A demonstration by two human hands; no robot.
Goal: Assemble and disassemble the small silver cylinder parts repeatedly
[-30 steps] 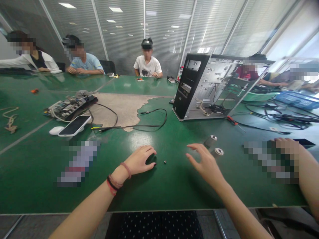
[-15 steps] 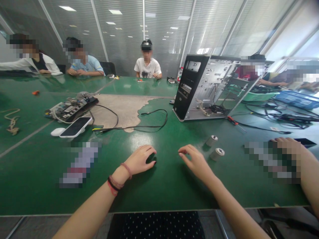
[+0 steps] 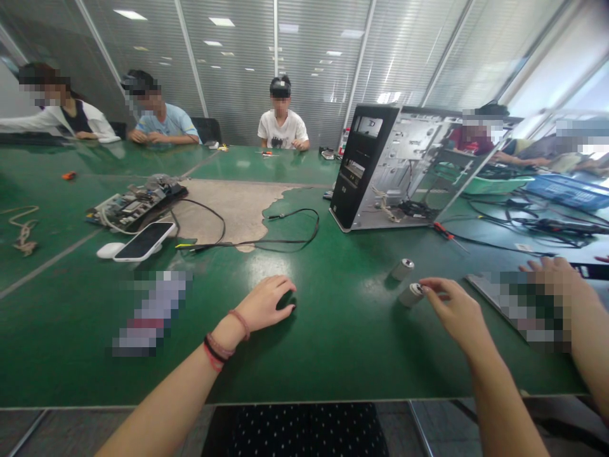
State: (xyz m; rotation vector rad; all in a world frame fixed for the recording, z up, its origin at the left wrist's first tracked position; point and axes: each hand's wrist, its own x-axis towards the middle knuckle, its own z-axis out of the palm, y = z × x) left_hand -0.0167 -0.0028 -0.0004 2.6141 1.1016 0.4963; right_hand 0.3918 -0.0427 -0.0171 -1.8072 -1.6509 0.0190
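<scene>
My left hand [image 3: 267, 306] rests on the green table, open and empty, with thumb and fingers apart in a loose curve. At the right, the fingertips of my right hand [image 3: 451, 310] are pinched at the top rim of a small silvery metal cylinder [image 3: 410, 297], which stands upright on the table. How firmly they grip it I cannot tell. A second such cylinder [image 3: 403, 270] stands just behind and to the left, apart from the hand.
A black computer case [image 3: 364, 171] with its side off stands behind the cylinders. A screwdriver [image 3: 445, 231] lies beside it. Left are a circuit board [image 3: 136, 206], a white-cased phone [image 3: 145, 242] and a thin cable [image 3: 247, 243]. A co-worker's hand [image 3: 554, 279] is near on the right.
My right hand has moved right, from the table's middle to the nearer metal cylinder. My left hand has hardly moved. The co-worker's hand at the right has shifted slightly.
</scene>
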